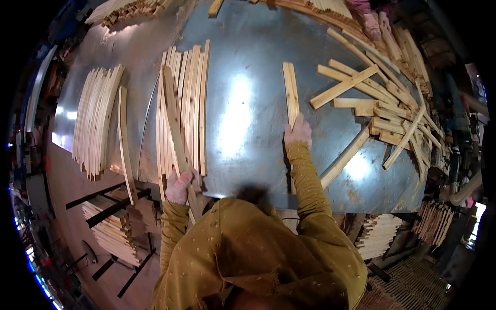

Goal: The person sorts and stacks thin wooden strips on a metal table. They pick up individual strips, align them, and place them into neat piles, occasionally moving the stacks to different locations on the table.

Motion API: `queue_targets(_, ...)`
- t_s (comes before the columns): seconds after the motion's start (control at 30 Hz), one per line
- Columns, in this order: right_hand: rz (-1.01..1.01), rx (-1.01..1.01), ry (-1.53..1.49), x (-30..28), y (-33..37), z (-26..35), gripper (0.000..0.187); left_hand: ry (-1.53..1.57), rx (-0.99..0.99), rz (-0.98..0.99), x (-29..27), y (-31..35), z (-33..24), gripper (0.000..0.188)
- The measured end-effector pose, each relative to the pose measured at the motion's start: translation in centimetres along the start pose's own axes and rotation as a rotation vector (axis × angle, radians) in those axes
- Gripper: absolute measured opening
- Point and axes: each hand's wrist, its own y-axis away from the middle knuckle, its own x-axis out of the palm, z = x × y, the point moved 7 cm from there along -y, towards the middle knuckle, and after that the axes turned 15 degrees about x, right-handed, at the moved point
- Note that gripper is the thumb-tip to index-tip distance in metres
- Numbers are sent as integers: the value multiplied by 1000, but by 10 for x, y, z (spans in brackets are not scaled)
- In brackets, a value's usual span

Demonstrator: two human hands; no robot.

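Grey sheet-metal tabletop is reflecting bright light, with open metal showing between the two held pieces. Left hand is gripping a long, pale wooden strip, which is lying aslant over a row of similar strips and projecting past the near table edge. Right hand is gripping a straight, yellowish strip, which is resting lengthwise on the metal, left of a jumbled pile of pieces.
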Motion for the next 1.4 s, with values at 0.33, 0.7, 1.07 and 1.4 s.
queue_targets(0.33, 1398, 647, -1508, 3, 24, 153, 21, 25, 127, 68, 0, -13, -33, 41)
queue_targets(0.7, 510, -306, -243, 50, 71, 259, 67, -118, 233, -231, -136, 14, -49, 36)
queue_targets(1.07, 672, -323, -502, 86, 131, 219, 81, -30, 181, -288, -155, 38, -22, 41)
queue_targets(1.4, 1414, -34, -917, 115, 97, 198, 25, -80, 313, -572, -122, 153, 6, 48)
